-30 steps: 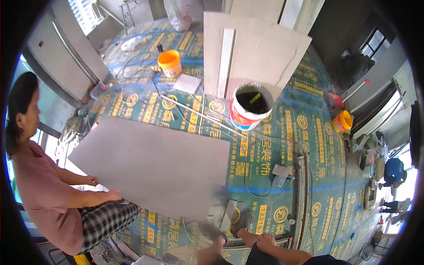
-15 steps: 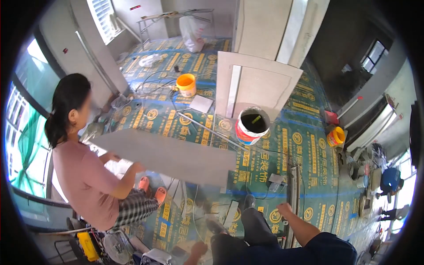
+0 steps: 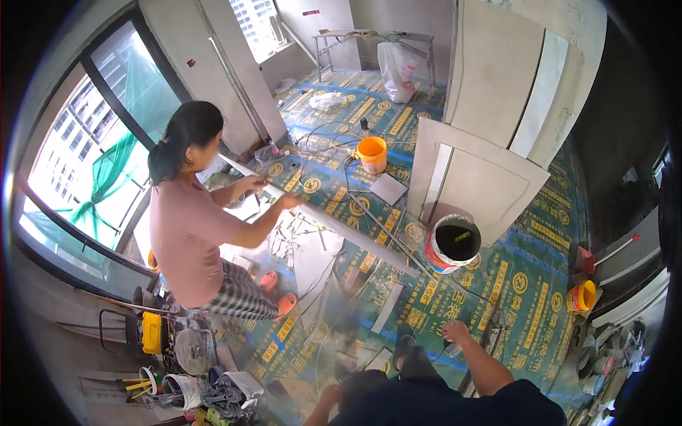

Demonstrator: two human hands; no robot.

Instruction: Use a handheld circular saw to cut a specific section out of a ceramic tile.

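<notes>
My right hand (image 3: 456, 332) is held out above the covered floor with its fingers loosely apart and nothing visible in them. Close to it, a long metal rail tool (image 3: 494, 339) lies on the floor, partly behind my forearm. My left hand (image 3: 330, 395) hangs low beside my leg, and its fingers are too blurred to make out. At my left, another person (image 3: 199, 227) in a pink top holds a long, thin grey panel (image 3: 348, 234) with both hands. It is seen nearly edge-on. A narrow grey strip (image 3: 387, 308) lies on the floor in front of my feet.
A bucket of dark mix (image 3: 455, 245) stands ahead, by a leaning pale board (image 3: 483, 177). An orange bucket (image 3: 372, 154) is farther back, and a yellow one (image 3: 581, 296) at right. Cables cross the floor. Tool buckets (image 3: 183, 390) and a yellow machine (image 3: 151, 332) stand at lower left.
The other person has tilted the panel from its broad face to nearly edge-on. My view has swung left, so the scene sits farther right. My right hand has moved off the rail tool.
</notes>
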